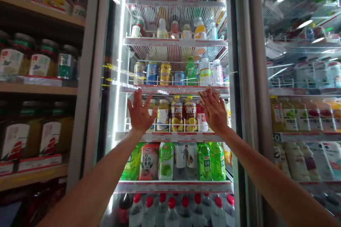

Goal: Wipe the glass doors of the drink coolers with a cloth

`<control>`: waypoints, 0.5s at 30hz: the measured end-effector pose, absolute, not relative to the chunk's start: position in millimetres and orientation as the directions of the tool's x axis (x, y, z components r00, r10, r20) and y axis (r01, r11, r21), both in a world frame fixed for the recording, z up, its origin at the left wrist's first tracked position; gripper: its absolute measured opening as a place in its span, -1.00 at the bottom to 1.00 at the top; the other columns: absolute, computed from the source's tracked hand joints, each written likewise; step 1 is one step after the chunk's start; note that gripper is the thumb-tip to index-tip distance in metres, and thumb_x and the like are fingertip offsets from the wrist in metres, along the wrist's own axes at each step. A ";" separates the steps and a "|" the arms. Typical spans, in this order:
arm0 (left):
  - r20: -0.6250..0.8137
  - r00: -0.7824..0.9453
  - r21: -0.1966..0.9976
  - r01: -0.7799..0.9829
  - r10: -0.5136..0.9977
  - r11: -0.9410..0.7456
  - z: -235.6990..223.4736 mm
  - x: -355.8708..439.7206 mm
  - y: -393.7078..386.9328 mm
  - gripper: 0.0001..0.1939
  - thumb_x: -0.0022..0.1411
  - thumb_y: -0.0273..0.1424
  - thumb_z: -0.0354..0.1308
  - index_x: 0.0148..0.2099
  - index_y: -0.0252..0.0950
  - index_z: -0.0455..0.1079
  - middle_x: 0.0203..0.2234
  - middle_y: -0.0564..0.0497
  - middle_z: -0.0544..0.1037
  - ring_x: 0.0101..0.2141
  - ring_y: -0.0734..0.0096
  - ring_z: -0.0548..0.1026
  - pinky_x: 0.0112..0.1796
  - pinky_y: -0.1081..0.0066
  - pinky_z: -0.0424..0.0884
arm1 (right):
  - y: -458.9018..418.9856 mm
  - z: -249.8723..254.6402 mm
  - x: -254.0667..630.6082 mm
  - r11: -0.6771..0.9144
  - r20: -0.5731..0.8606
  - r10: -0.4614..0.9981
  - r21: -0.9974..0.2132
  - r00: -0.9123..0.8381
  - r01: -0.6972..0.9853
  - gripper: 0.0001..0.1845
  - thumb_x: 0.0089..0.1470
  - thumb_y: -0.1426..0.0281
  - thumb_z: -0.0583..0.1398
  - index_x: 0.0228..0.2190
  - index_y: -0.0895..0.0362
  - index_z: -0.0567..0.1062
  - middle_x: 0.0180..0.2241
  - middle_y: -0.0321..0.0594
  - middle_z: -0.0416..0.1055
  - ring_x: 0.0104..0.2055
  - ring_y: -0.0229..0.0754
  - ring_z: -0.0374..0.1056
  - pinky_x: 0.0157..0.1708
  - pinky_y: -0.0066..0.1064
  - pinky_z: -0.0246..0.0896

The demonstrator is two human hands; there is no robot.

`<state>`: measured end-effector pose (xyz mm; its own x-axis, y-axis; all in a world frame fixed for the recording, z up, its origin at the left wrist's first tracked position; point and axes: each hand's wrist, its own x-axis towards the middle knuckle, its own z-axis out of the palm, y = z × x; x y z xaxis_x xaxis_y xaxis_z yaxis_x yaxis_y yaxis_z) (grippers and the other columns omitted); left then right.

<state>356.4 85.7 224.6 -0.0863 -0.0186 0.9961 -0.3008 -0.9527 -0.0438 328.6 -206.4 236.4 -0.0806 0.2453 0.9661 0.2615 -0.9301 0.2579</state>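
Both my arms reach out to the closed glass door (170, 51) of a drinks fridge. My left hand (141, 111) is raised with its fingers spread and holds nothing; it is at or very near the glass. Under my right hand (215, 113) is a crumpled pale cloth (209, 91) with brownish marks, held flat against the glass. Most of the cloth is hidden by the fingers. Behind the glass, between my hands, stand brown iced-tea bottles (176, 114) with yellow caps. A row of cans (165, 73) is on the shelf above.
Wooden shelves (39, 88) with glass jars (44, 58) run along the left. A metal door frame (253, 88) stands at the right, beside another glass-fronted fridge section with bottles (289, 115). Red-capped water bottles (172, 214) fill the bottom.
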 end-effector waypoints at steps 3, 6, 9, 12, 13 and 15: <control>0.996 -0.091 -0.041 -0.325 -0.012 -0.945 224.4 355.9 86.2 -0.39 0.11 -0.17 0.03 0.20 -0.17 0.09 0.27 -0.09 -0.15 0.24 0.11 -0.17 0.15 -0.03 -0.19 | -235.4 256.1 325.6 -0.973 0.989 0.048 0.077 -0.137 0.215 -0.43 0.09 0.47 -0.06 0.16 0.07 0.10 0.21 -0.16 0.02 0.26 -0.04 -0.09 0.17 0.00 -0.12; 0.995 -0.096 -0.033 -0.341 0.000 -0.940 224.6 355.5 86.8 -0.40 0.11 -0.18 0.03 0.20 -0.15 0.09 0.27 -0.05 -0.13 0.24 0.12 -0.17 0.16 -0.02 -0.21 | -242.9 276.3 330.1 -0.975 0.978 -0.104 -0.064 -0.183 0.212 -0.42 0.05 0.45 -0.04 0.14 0.17 0.13 0.19 -0.06 0.06 0.24 0.03 -0.06 0.15 0.04 -0.11; 0.995 -0.097 -0.037 -0.334 -0.004 -0.942 224.7 356.3 87.4 -0.40 0.12 -0.17 0.01 0.21 -0.15 0.08 0.24 -0.03 -0.01 0.24 0.14 -0.14 0.16 -0.01 -0.24 | -220.8 282.2 338.6 -0.970 0.976 -0.079 -0.028 -0.204 0.243 -0.41 0.04 0.47 -0.05 0.15 0.13 0.12 0.19 -0.10 0.06 0.24 0.04 -0.06 0.15 0.05 -0.10; 0.995 -0.096 -0.046 -0.316 -0.016 -0.947 224.7 357.6 87.5 -0.41 0.14 -0.16 -0.01 0.20 -0.16 0.09 0.21 -0.02 0.10 0.23 0.14 -0.09 0.17 -0.01 -0.26 | -192.6 277.5 344.5 -0.959 0.972 -0.053 0.015 -0.229 0.283 -0.40 0.07 0.48 -0.07 0.17 0.06 0.08 0.20 -0.16 0.04 0.25 0.03 -0.09 0.15 0.06 -0.10; 0.995 -0.097 -0.046 -0.311 -0.017 -0.949 224.7 357.8 87.3 -0.42 0.14 -0.16 -0.01 0.20 -0.16 0.10 0.20 -0.03 0.11 0.23 0.13 -0.08 0.16 -0.01 -0.26 | -185.9 275.1 345.3 -0.956 0.973 -0.042 0.026 -0.225 0.291 -0.40 0.07 0.48 -0.07 0.17 0.05 0.06 0.21 -0.17 0.03 0.25 0.03 -0.10 0.16 0.05 -0.11; 0.995 -0.096 -0.043 -0.301 -0.015 -0.953 224.8 357.7 86.6 -0.42 0.14 -0.16 -0.02 0.20 -0.17 0.11 0.20 -0.02 0.10 0.23 0.12 -0.09 0.16 -0.02 -0.27 | -178.3 270.0 345.1 -0.949 0.980 -0.001 0.062 -0.201 0.308 -0.37 0.07 0.49 -0.07 0.19 0.02 0.00 0.23 -0.20 -0.03 0.27 0.02 -0.13 0.17 0.04 -0.13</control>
<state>357.7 86.6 224.8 -0.0959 -0.0147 0.9953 -0.3013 -0.9526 -0.0431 345.1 -178.3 270.0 -0.2009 -0.0011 0.9796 0.3079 -0.9494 0.0621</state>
